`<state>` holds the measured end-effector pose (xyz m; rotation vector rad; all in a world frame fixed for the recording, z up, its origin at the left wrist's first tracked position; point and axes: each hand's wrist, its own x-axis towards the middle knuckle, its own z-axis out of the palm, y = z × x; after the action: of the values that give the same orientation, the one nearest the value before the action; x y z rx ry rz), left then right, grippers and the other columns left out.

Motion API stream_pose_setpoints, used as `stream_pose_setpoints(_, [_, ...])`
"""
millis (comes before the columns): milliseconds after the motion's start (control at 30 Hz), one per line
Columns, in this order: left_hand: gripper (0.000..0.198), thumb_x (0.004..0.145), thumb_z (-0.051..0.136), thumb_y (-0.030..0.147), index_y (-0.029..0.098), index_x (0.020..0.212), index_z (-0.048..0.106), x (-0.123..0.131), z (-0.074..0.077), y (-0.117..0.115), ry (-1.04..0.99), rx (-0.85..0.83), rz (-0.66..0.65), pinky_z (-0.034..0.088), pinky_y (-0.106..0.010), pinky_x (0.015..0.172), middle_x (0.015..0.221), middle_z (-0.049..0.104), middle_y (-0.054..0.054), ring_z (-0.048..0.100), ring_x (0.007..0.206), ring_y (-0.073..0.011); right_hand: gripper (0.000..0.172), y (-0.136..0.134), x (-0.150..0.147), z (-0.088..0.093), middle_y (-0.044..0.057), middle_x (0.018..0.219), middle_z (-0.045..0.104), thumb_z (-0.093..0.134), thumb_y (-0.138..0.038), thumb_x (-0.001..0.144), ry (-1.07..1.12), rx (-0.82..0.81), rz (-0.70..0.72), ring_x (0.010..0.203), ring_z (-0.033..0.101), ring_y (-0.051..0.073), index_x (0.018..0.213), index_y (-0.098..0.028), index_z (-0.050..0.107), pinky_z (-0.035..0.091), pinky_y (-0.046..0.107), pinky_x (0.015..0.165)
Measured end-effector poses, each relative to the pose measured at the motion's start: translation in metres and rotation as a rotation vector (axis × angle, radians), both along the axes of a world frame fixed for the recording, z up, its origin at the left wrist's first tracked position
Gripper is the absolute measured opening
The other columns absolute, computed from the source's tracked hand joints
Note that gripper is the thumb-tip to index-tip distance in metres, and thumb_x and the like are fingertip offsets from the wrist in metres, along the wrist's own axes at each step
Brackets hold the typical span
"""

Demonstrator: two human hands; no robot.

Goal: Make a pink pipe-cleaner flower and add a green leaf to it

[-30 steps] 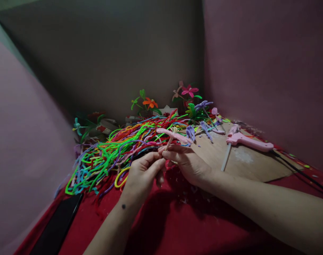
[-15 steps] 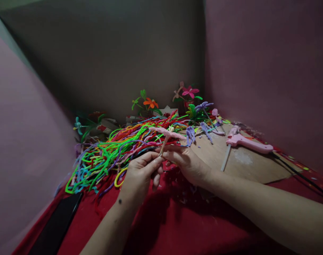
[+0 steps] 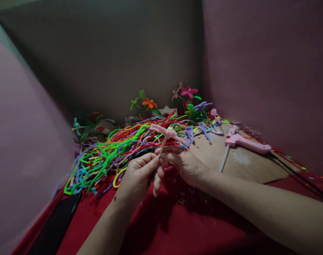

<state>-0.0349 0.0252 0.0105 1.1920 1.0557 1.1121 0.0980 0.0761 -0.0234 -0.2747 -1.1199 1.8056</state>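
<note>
A pink pipe-cleaner flower [image 3: 168,133] with a pale yellow centre stands up between my hands, petals spread above the fingers. Thumb and fingers of my left hand [image 3: 141,170] pinch the lower end of its thin stem. My right hand [image 3: 186,161] meets the left at the same spot, its fingers closed on the stem from the other side. The very bottom of the stem is hidden by the fingers. Just behind the hands lies a heap of coloured pipe cleaners [image 3: 118,148].
A pink glue gun [image 3: 248,143] with a glue stick and black cord rests on a brown board [image 3: 217,156] at right. Purple pipe-cleaner pieces [image 3: 189,136] lie nearby. Finished flowers [image 3: 150,103] stand at the back. A black flat object [image 3: 56,223] lies front left on red cloth [image 3: 182,226].
The pink flower has turned and tilted, so its petals and pale centre show more from above. Both hands stay together on the stem, with the fingers slightly shifted.
</note>
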Motion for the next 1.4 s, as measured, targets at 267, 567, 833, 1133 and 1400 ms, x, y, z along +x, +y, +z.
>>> stream_pose_setpoints(267, [0.016, 0.074, 0.064, 0.026, 0.021, 0.088, 0.059, 0.01, -0.015, -0.004, 0.712, 0.508, 0.478, 0.045, -0.022, 0.058, 0.071, 0.062, -0.001, 0.059, 0.06, -0.0148, 0.015, -0.001, -0.003, -0.002, 0.001, 0.073, 0.064, 0.071, -0.031, 0.065, -0.027, -0.108, -0.118, 0.075, 0.056, 0.015, 0.072, -0.018, 0.067, 0.04, 0.032, 0.078])
stream_pose_setpoints(567, [0.012, 0.081, 0.051, 0.021, 0.021, 0.083, 0.063, 0.006, -0.014, -0.005, 0.823, 0.6, 0.409, 0.041, -0.021, 0.058, 0.061, 0.057, -0.001, 0.054, 0.056, -0.0127, 0.012, -0.008, -0.003, 0.002, 0.001, 0.082, 0.066, 0.07, -0.029, 0.068, -0.023, -0.001, -0.157, 0.087, 0.058, 0.018, 0.075, -0.02, 0.069, 0.038, 0.034, 0.09])
stream_pose_setpoints(833, [0.014, 0.077, 0.059, 0.03, 0.017, 0.076, 0.054, 0.01, 0.0, -0.004, 0.084, 0.079, 0.196, 0.034, -0.016, 0.026, 0.053, 0.053, 0.005, 0.039, 0.029, -0.005, 0.019, -0.006, 0.001, 0.008, 0.001, 0.077, 0.065, 0.067, -0.032, 0.07, -0.121, 0.06, -0.095, 0.073, 0.056, 0.013, 0.082, -0.018, 0.071, 0.041, 0.03, 0.081])
stream_pose_setpoints(1133, [0.014, 0.074, 0.063, 0.026, 0.013, 0.077, 0.057, 0.003, 0.001, 0.001, -0.123, -0.091, 0.04, 0.038, -0.016, 0.022, 0.052, 0.055, 0.004, 0.043, 0.026, -0.005, 0.027, -0.002, 0.001, 0.002, 0.001, 0.07, 0.064, 0.07, -0.034, 0.068, -0.053, -0.025, 0.056, 0.063, 0.055, 0.012, 0.087, -0.016, 0.068, 0.041, 0.028, 0.068])
stream_pose_setpoints(1400, [0.017, 0.076, 0.061, 0.028, 0.013, 0.07, 0.055, 0.001, 0.002, 0.001, -0.14, -0.092, 0.009, 0.036, -0.015, 0.022, 0.041, 0.05, 0.005, 0.039, 0.022, -0.0056, 0.021, -0.003, 0.004, 0.009, 0.0, 0.07, 0.063, 0.07, -0.034, 0.067, -0.144, 0.093, -0.041, 0.075, 0.057, 0.016, 0.079, -0.017, 0.069, 0.042, 0.031, 0.077])
